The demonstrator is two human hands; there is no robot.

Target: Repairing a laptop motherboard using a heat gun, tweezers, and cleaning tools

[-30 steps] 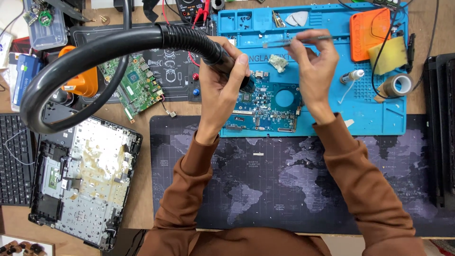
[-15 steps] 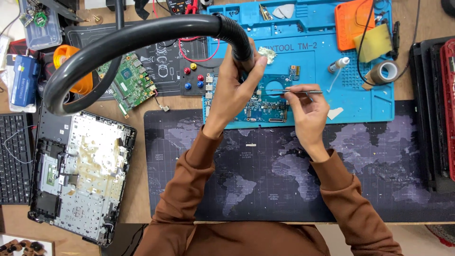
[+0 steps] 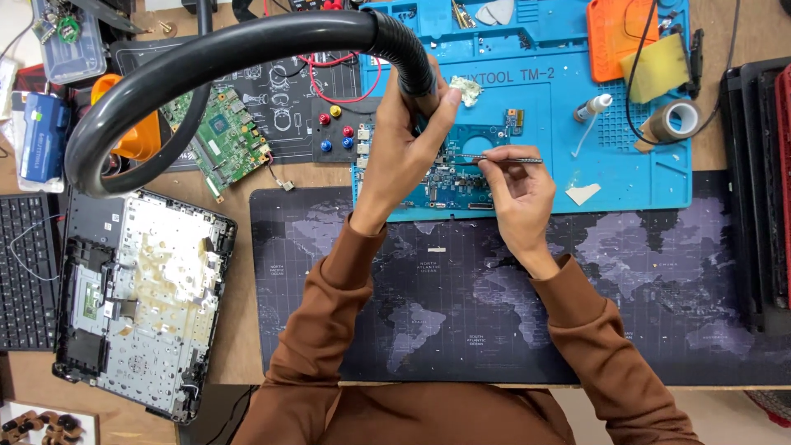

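My left hand (image 3: pixel 404 140) grips the nozzle end of a thick black ribbed hose (image 3: pixel 239 58), which arches from the left over the bench and points down at a blue circuit board (image 3: pixel 453 185). The board lies on the blue silicone work mat (image 3: pixel 568 148). My right hand (image 3: pixel 515 185) pinches thin metal tweezers (image 3: pixel 494 158), their tips over the board just right of the nozzle. Both sleeves are brown.
An opened laptop base (image 3: pixel 144 297) lies at the left beside a black keyboard (image 3: pixel 25 272). A green circuit board (image 3: pixel 222 136), an orange object (image 3: pixel 136 136), a tape roll (image 3: pixel 676 119), a yellow sponge (image 3: pixel 655 66) and a small bottle (image 3: pixel 592 107) sit around. A dark map-print desk mat (image 3: pixel 461 330) covers the front.
My right hand came down from the back of the blue mat with the tweezers to the board. The view has tilted, and both hands now sit closer together over the board.
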